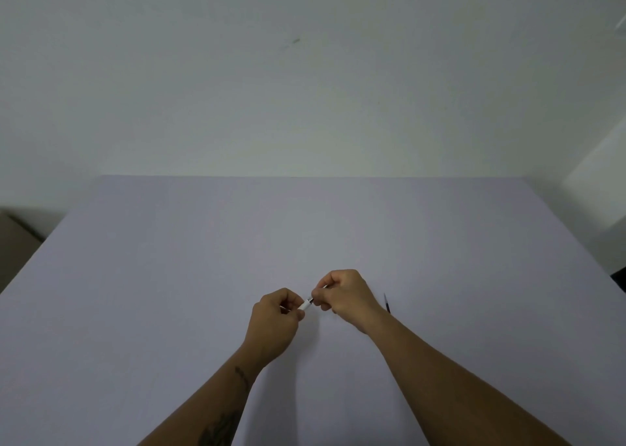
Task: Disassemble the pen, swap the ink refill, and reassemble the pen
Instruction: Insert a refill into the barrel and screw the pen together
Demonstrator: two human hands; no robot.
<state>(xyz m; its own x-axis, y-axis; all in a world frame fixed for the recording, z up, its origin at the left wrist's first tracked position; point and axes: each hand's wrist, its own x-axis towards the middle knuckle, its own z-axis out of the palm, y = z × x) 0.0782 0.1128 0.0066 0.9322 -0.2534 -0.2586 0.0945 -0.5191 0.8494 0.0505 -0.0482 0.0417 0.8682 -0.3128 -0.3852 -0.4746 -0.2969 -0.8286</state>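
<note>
A slim white pen (307, 303) with a dark band is held a little above the table, between both hands. My left hand (276, 320) grips its white barrel end. My right hand (349, 296) pinches the other end, where a thin tip pokes out past the fingers. Most of the pen is hidden inside the two fists. A thin dark ink refill (386, 302) lies on the table just right of my right wrist.
The pale lilac table (203, 259) reaches back to a white wall. A brownish box (17, 242) sits beyond the table's left edge. A dark gap shows past the right edge.
</note>
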